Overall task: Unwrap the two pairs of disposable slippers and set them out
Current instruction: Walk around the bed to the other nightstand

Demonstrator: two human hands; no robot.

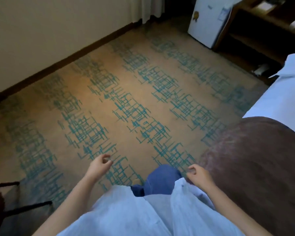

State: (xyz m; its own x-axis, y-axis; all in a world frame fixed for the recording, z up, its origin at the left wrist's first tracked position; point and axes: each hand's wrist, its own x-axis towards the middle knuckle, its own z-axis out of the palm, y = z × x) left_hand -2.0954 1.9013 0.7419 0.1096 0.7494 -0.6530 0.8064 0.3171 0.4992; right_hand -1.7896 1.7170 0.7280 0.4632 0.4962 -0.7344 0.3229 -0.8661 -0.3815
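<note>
Slippers do not show anywhere in my head view, so I cannot tell where they are. My left hand (99, 165) hangs over the patterned carpet (126, 99), its fingers (107, 158) loosely curled and holding nothing. My right hand (198, 174) hangs beside the brown bed runner (254, 167), fingers curled slack, also holding nothing. Beyond the carpet, a small white fridge (209, 21) stands by dark wooden shelves (262, 31).
</note>
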